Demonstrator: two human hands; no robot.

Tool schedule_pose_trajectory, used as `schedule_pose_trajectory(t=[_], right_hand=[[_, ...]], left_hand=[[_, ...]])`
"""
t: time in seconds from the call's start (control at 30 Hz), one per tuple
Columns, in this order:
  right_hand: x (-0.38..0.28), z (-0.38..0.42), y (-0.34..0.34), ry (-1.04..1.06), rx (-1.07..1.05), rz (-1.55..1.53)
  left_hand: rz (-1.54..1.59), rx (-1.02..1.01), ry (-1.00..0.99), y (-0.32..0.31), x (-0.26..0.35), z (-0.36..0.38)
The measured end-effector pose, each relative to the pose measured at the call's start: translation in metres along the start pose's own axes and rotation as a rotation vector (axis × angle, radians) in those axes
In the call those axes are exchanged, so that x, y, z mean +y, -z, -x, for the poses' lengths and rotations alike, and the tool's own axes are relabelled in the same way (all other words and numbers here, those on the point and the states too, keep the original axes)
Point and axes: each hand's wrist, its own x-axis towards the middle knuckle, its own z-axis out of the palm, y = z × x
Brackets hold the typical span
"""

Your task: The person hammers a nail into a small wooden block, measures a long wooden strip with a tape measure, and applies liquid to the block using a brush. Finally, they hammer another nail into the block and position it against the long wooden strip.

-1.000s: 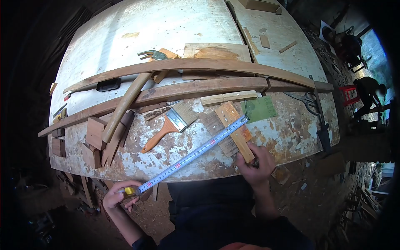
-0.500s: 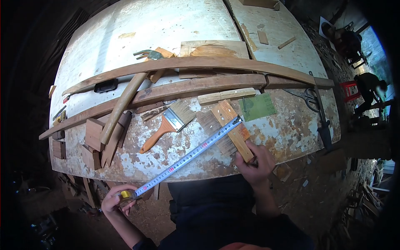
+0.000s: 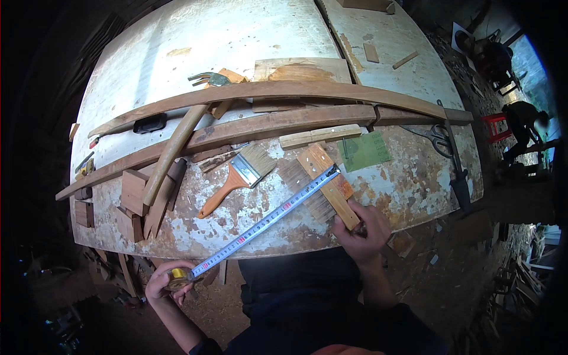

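Observation:
My left hand (image 3: 165,281), low at the left off the table's near edge, is closed around a yellow tape measure (image 3: 178,278). Its white blade (image 3: 260,228) stretches diagonally up to the right, and the hooked end lies over a wooden block (image 3: 331,183). The near end of that block is gripped in my right hand (image 3: 364,231), thumb and fingers wrapped round it. A streaked brown wood piece (image 3: 318,204) shows beside the block, partly hidden under the blade. Left of the blade lies a wide paintbrush (image 3: 236,177) with an orange handle.
Long curved wood strips (image 3: 266,125) cross the worn table (image 3: 201,236). A claw hammer (image 3: 177,151) leans across them, near wooden blocks (image 3: 135,192). Green sandpaper (image 3: 367,151), scissors (image 3: 439,141) and a dark-handled saw-like tool (image 3: 459,186) lie to the right. A person (image 3: 523,130) works beyond.
Both hands, the tape and the block hold nearly the same places. The view has shifted very slightly.

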Motion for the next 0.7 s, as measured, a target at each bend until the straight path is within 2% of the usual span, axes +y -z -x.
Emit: schedule_pose_trajectory(t=[0.33,0.37,0.43,0.57,0.7], right_hand=[[0.003,0.0,-0.001,0.016,0.039,0.004],[0.003,0.002,-0.001,-0.037,0.043,0.008],[0.002,0.007,0.0,-0.144,0.052,0.014],[0.004,0.013,-0.002,-0.146,0.083,0.018],[0.004,0.011,-0.003,-0.09,0.079,0.02]], left_hand=[[0.012,0.021,0.035,0.0,0.0,0.001],[0.013,0.026,0.037,0.0,0.0,0.002],[0.024,0.033,0.004,0.007,-0.006,0.007],[0.019,0.1,-0.017,0.004,-0.01,0.013],[0.057,0.016,-0.095,-0.001,-0.017,0.007]])
